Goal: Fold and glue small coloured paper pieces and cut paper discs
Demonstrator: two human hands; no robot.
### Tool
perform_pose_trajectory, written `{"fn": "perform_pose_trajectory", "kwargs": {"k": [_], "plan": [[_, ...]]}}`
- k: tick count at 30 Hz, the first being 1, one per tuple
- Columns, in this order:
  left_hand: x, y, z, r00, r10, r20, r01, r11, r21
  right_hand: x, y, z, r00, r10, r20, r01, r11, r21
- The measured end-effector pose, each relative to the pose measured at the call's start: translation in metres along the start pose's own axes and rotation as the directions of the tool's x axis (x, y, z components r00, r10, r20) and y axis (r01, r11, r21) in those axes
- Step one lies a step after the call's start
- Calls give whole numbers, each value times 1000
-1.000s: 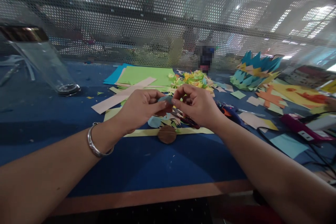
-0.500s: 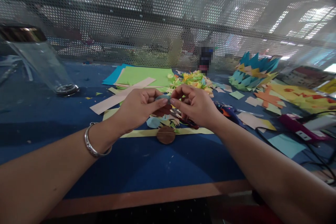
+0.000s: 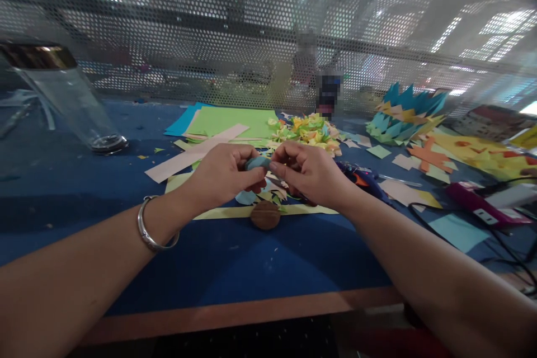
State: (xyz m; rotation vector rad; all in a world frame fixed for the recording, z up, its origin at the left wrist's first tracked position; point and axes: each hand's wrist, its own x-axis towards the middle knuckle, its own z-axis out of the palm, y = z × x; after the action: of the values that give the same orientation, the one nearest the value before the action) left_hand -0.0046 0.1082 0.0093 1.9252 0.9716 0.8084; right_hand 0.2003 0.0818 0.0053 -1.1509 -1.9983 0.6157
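Note:
Between my two hands is a small piece of blue paper (image 3: 257, 163), partly covered by fingers. My left hand (image 3: 229, 170) pinches it with thumb and fingers. At its right edge my right hand (image 3: 308, 170) is closed, thumb and fingertips pressed on the paper. Beneath the hands lie paper scraps (image 3: 268, 193) in blue, green and pink. Close in front of them a round brown wooden disc (image 3: 265, 216) rests over a pale yellow paper strip (image 3: 226, 212).
Green sheets (image 3: 239, 121) and a heap of paper flowers (image 3: 308, 130) lie behind the hands. A glass bottle (image 3: 79, 106) stands left. To the right are a blue paper crown (image 3: 406, 112), a purple power strip (image 3: 482, 207) with cables, and a perforated metal screen (image 3: 168, 39) beyond.
The fingers have shifted on the blue paper, and more of it shows now beside my left thumb. Both hands stay in nearly the same place.

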Motion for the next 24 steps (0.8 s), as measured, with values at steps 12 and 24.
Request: {"fn": "perform_pose_trajectory", "kwargs": {"k": [12,24], "plan": [[-3,7,7,983,147,-106,-111,951,289,1,-5,2,994,-108,-14,105,986,-128],[0,2,-18,981,161,-104,-141,974,177,4,5,-3,997,-43,-62,31,983,-182]]}}
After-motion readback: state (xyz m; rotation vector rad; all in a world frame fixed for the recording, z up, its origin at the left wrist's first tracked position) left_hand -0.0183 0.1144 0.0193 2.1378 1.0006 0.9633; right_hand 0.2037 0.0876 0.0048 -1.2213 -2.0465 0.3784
